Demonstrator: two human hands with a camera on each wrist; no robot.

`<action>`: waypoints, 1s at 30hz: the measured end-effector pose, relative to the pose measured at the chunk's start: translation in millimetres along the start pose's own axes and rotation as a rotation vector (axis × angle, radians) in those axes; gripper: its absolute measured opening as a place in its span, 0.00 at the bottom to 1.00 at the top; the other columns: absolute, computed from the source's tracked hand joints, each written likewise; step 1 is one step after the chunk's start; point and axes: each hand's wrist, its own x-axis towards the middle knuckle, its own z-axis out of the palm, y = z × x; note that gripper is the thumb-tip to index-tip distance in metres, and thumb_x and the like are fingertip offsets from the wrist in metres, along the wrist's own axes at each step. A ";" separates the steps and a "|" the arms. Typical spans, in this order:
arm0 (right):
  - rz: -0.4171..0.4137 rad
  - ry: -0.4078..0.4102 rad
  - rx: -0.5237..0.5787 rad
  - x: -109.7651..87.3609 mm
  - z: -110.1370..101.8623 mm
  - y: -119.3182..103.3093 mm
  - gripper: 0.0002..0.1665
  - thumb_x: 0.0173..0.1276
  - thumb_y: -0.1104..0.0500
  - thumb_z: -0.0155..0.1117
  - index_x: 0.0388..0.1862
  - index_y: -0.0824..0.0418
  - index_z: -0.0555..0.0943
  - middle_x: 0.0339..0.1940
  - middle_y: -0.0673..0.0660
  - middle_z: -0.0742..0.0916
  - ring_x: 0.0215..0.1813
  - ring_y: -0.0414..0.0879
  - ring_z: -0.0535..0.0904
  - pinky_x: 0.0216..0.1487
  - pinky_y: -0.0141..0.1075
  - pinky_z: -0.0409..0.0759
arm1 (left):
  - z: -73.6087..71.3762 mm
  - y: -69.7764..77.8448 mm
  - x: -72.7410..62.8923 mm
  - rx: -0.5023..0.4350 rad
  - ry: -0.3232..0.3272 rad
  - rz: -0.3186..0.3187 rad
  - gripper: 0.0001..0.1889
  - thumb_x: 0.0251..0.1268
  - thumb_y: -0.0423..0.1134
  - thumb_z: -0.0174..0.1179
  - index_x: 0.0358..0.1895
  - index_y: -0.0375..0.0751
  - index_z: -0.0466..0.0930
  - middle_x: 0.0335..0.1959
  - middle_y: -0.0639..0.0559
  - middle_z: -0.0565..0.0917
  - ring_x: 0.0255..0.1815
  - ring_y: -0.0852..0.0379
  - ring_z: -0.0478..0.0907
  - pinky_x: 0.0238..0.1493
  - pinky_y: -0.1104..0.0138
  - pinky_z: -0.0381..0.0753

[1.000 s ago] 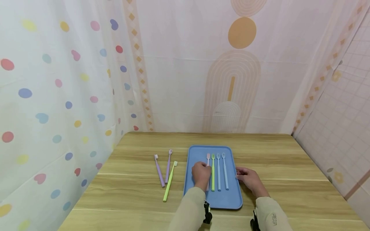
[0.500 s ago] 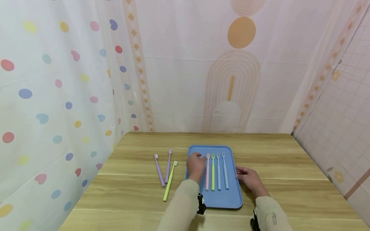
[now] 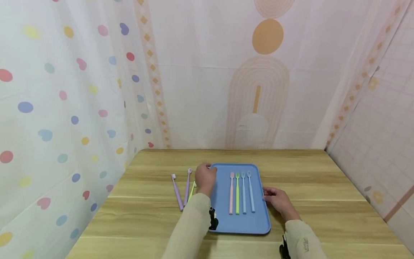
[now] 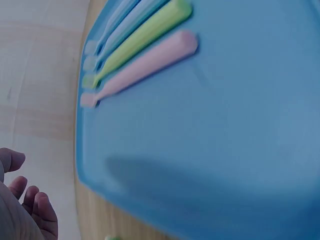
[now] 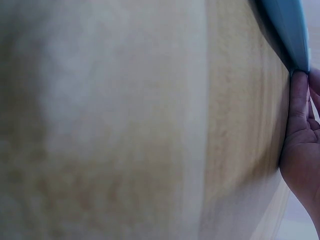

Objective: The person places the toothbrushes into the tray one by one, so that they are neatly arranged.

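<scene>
My left hand (image 3: 206, 178) is over the left rim of the blue tray (image 3: 223, 225), fingers loosely bent with nothing in them. In the left wrist view its fingertips (image 4: 44, 207) stand apart from the thumb. My right hand (image 3: 280, 203) lies at the tray's right side, with fairly straight fingers and thumb touching the rim. On the tray a pink toothbrush (image 3: 231, 196), a lime-green toothbrush (image 3: 237, 196) and two light blue toothbrushes (image 3: 244, 196) lie side by side, heads away from me.
Left of the tray, two purple toothbrushes (image 3: 177, 192) lie on the wooden table (image 3: 136, 216). Beside them, another lime-green toothbrush (image 3: 192, 191) is partly hidden by my left hand and sleeve. Patterned curtains (image 3: 200, 90) hang behind the table and at its sides.
My left hand has moved left and away from the pink toothbrush, across the tray to its left rim. That toothbrush now shows whole. The right hand stays at the tray's right side.
</scene>
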 end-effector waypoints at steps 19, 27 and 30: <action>0.009 -0.007 -0.013 2.7 -0.2 1.1 0.25 0.66 0.70 0.63 0.62 0.74 0.76 0.47 0.64 0.84 0.52 0.55 0.77 0.51 0.42 0.76 | -56.3 -10.4 46.1 0.009 0.166 -0.039 0.18 0.60 0.36 0.64 0.52 0.31 0.82 0.48 0.34 0.81 0.49 0.38 0.78 0.44 0.46 0.77; -0.007 0.000 -0.019 3.8 1.6 1.6 0.24 0.65 0.70 0.63 0.61 0.73 0.77 0.45 0.63 0.84 0.50 0.55 0.77 0.49 0.40 0.77 | -76.4 -22.8 59.1 0.024 0.211 -0.072 0.19 0.59 0.36 0.64 0.53 0.32 0.82 0.50 0.34 0.81 0.52 0.37 0.77 0.46 0.44 0.76; -0.010 -0.002 -0.020 3.1 1.9 -0.4 0.24 0.65 0.70 0.63 0.61 0.74 0.77 0.45 0.63 0.84 0.50 0.55 0.77 0.49 0.41 0.77 | -83.7 -28.2 61.6 0.024 0.226 -0.074 0.19 0.59 0.36 0.64 0.53 0.31 0.81 0.50 0.33 0.81 0.52 0.36 0.77 0.46 0.43 0.76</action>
